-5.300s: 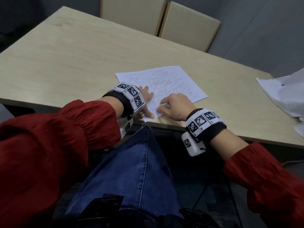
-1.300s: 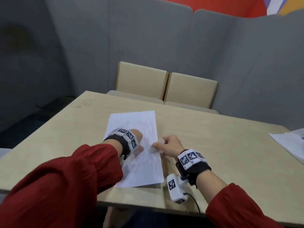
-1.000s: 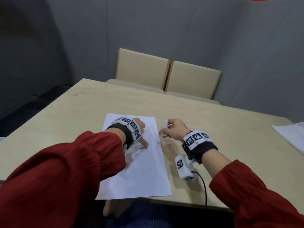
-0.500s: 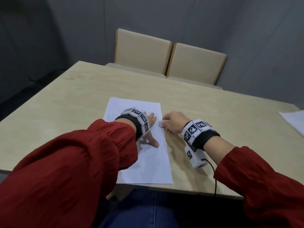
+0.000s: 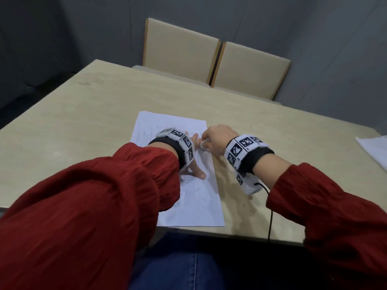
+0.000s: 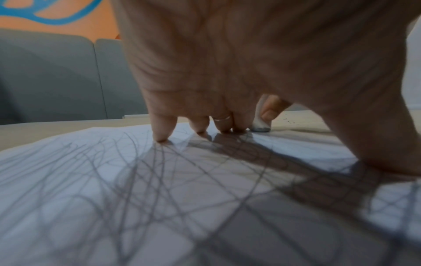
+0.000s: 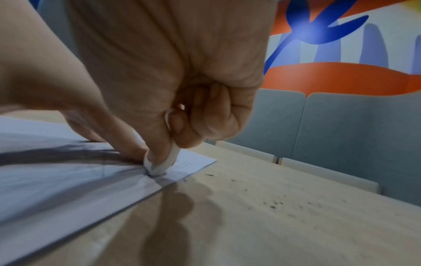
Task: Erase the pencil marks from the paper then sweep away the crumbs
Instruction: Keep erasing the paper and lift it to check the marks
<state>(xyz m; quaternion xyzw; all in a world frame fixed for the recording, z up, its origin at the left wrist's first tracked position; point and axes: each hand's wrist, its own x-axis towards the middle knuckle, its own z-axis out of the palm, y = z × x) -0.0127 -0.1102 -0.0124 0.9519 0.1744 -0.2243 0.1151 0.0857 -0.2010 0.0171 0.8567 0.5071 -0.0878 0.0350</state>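
Paper, white, lying flat on the table near its front edge, long side running from 6 toward 12 o'clock, near corners almost at the table lip. Grey pencil marks criss-crossing the sheet, dense and tangled in the left wrist view, only faint in the head view.

Left hand spread on the sheet around its middle, fingertips and thumb planted on the paper, palm arched above it, a ring on one finger. Holding nothing, just pinning the sheet down.

Right hand at 3 o'clock of the left one, just beside it, curled and pinching a small white eraser between thumb and fingers. Eraser tip pressed onto the paper close to the sheet's right edge, toward the far right corner; underside of the eraser looking grey in the left wrist view. Paper slightly puckered where the tip bears down.

Dark crumbs scattered on the bare table at 3 o'clock of the sheet, a few close to its edge, more a little further out.

Red sleeves and marker-printed wristbands on both arms. Two beige chairs at 12 o'clock beyond the table, side by side against a grey wall. More white sheets at the table's far right, well apart.
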